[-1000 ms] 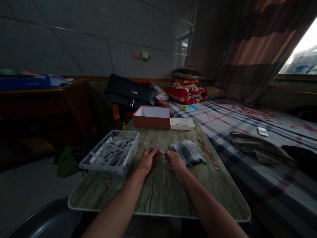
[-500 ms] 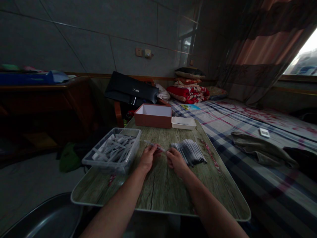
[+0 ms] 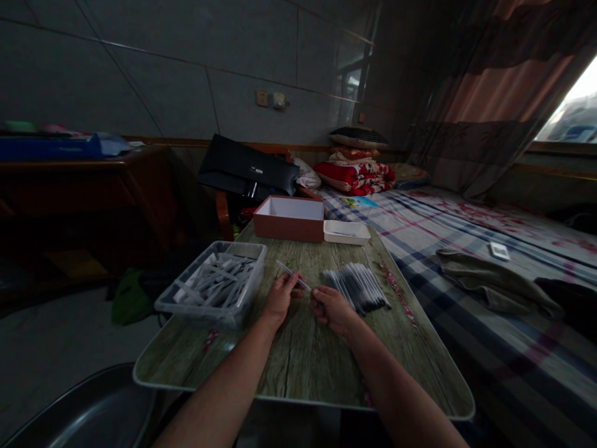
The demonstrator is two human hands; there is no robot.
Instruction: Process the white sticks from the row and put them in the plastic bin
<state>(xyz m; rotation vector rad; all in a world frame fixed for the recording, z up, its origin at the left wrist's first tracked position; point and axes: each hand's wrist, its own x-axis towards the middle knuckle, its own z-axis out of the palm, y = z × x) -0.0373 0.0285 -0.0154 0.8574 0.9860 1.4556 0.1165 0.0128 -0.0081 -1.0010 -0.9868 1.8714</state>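
Observation:
Over the middle of the wood-patterned table (image 3: pixel 298 367), my left hand (image 3: pixel 281 297) is closed around a slim, pale, pen-like stick (image 3: pixel 284 267), whose far end points up and left. At the stick's near end, my right hand (image 3: pixel 330 306) is pinched shut; its fingertips hide that end. Just beyond the right hand lies a row of similar pale sticks (image 3: pixel 357 283) with dark ends, side by side. Left of my left hand stands a clear plastic tub (image 3: pixel 252 298) with many loose white and grey strip-like pieces (image 3: pixel 219 277).
At the table's far end are an open brown box (image 3: pixel 289 229) and a low white tray (image 3: pixel 346 236) with something thin inside. A bed with a checked sheet (image 3: pixel 420 249) adjoins on the right. A metal basin (image 3: pixel 93 410) sits low at the left.
The stick has tilted more steeply, its far end shifting slightly right. My right hand has turned a little and moved slightly down, with its fingers still at the stick's near end.

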